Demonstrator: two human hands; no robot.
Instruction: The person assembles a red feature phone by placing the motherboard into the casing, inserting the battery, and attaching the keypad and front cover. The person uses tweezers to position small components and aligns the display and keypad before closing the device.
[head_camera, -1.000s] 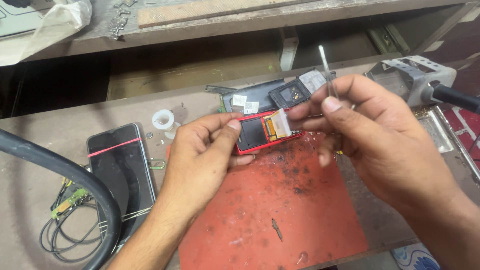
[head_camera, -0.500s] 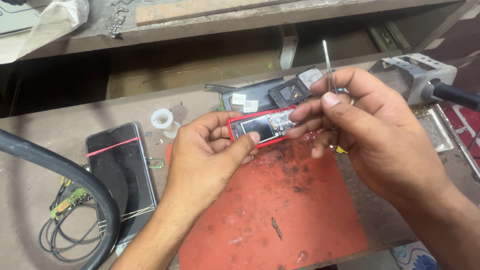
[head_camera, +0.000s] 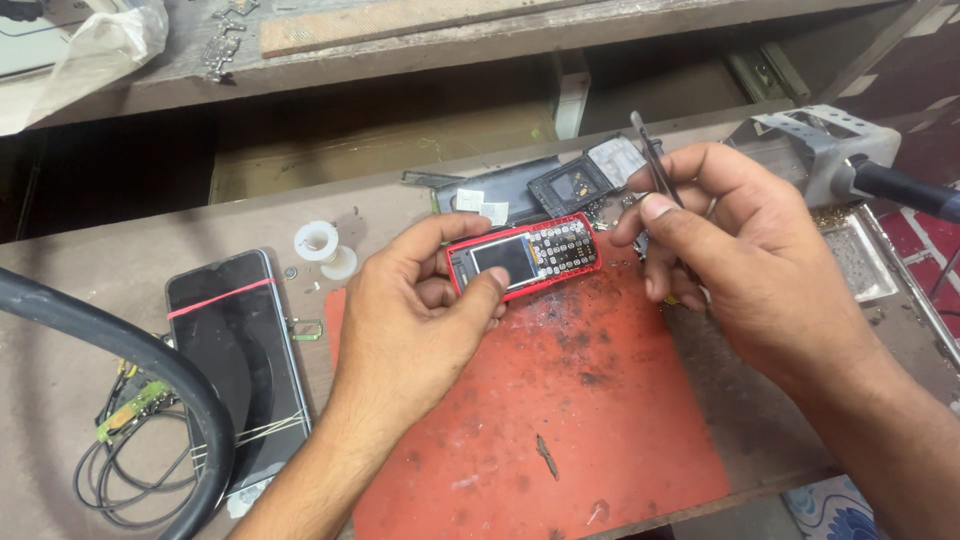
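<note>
Over the stained red mat (head_camera: 560, 420), the left hand (head_camera: 415, 320) pinches a small red keypad phone (head_camera: 525, 258) by its screen end, face up. The right hand (head_camera: 740, 260), beside the phone's keypad end, grips slim metal tweezers (head_camera: 652, 165) between thumb and fingers. Farther back lie dark phone parts (head_camera: 560, 185).

Left of frame: black smartphone (head_camera: 238, 355) bound by red band, lying flat. Thick black hose (head_camera: 120, 355) curves across lower left over coiled wires (head_camera: 130, 470). White solder spool (head_camera: 318, 242) just above the red mat (head_camera: 560, 430). Plastic bag (head_camera: 85, 60) upper left. Metal tray (head_camera: 860, 260) at right edge.
</note>
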